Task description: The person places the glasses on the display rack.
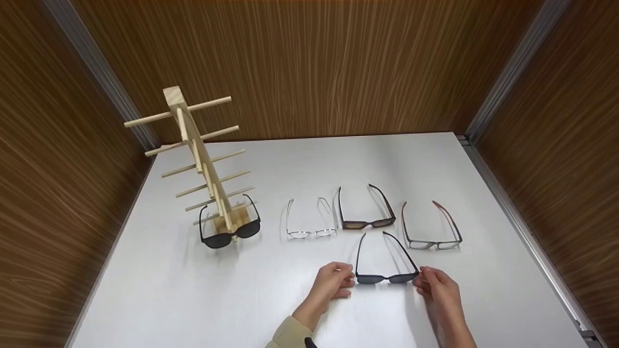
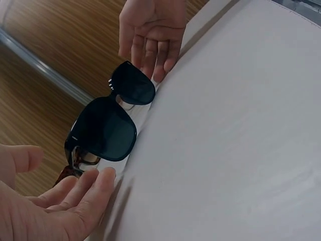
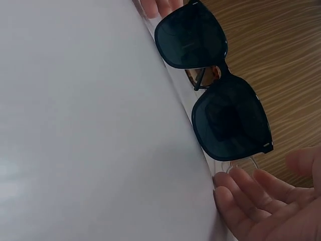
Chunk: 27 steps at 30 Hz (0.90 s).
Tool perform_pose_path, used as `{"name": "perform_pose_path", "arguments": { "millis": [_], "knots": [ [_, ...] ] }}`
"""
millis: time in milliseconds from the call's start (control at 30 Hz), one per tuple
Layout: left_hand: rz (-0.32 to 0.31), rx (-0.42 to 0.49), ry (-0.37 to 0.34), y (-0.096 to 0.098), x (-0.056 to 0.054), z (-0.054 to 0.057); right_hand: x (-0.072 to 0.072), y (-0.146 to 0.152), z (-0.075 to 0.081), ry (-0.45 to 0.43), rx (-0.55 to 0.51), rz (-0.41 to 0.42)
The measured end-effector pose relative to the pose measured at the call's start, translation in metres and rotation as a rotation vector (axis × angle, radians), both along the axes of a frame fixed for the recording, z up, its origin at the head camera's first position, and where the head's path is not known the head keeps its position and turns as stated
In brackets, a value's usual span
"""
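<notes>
Black sunglasses (image 1: 387, 279) with dark lenses rest on the white table between my two hands, arms unfolded and pointing away from me. My left hand (image 1: 332, 282) is beside their left end, thumb spread from the fingers in the left wrist view, where the dark lenses (image 2: 108, 128) face the camera. At the right end, my right hand (image 1: 439, 286) has its fingertips close to the hinge. The right wrist view shows its thumb and fingers parted around the corner of the sunglasses (image 3: 230, 118). Neither hand grips anything.
Behind lie thin-framed clear glasses (image 1: 312, 234), brown-lensed sunglasses (image 1: 368, 224) and glasses with reddish arms (image 1: 434, 245). A wooden peg rack (image 1: 203, 154) stands at left, with another pair of black sunglasses (image 1: 232, 235) at its lowest pegs. Wood-grain panels (image 1: 309, 67) enclose the white table (image 1: 193, 299).
</notes>
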<state>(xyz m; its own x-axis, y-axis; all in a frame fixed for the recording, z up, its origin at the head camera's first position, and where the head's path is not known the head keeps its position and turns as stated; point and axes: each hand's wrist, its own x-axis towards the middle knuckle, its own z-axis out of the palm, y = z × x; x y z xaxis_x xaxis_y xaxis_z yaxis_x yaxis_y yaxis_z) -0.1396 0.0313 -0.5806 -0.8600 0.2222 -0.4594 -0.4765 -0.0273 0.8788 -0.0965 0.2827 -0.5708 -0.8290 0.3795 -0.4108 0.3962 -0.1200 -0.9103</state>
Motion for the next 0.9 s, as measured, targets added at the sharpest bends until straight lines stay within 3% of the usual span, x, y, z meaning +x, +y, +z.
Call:
{"name": "perform_pose_path", "arguments": {
  "millis": [533,767,900],
  "knots": [
    [-0.06,-0.075,0.083,0.013,0.002,-0.005,-0.002,-0.006,-0.002,0.01,0.163,0.125],
    [-0.049,-0.045,0.119,0.011,0.003,-0.008,-0.001,-0.007,-0.001,-0.027,0.201,0.136],
    [-0.036,-0.03,0.131,0.009,0.004,-0.006,-0.001,-0.01,0.003,-0.001,0.201,0.13]
  ]
}}
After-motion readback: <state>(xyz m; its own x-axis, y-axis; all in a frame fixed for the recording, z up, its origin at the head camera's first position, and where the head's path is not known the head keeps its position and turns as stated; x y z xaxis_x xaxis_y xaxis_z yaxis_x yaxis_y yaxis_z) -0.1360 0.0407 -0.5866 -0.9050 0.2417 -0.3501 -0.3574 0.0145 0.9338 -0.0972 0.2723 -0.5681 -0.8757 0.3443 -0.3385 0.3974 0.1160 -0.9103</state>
